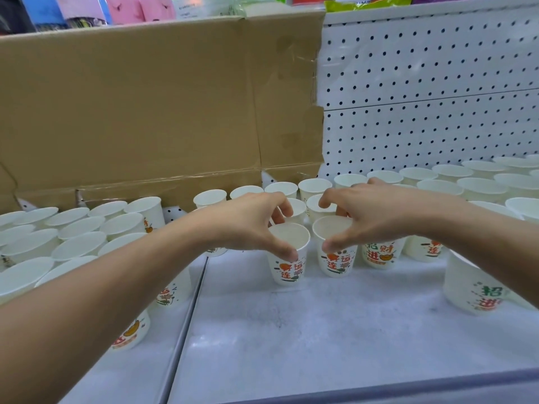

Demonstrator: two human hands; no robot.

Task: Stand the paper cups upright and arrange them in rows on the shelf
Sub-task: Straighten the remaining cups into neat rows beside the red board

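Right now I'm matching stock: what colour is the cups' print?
Paper cups: red-orange and green, head view.

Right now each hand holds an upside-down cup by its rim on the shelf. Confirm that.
Wrong: the head view shows both upright, mouths up. The left-hand grip holds the left cup by its rim, the right-hand grip the right cup, on the shelf.

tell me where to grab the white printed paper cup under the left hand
By the rim, from above: the white printed paper cup stands upright, mouth open, with cups crowded behind. The left hand pinches it thumb in front, fingers behind.
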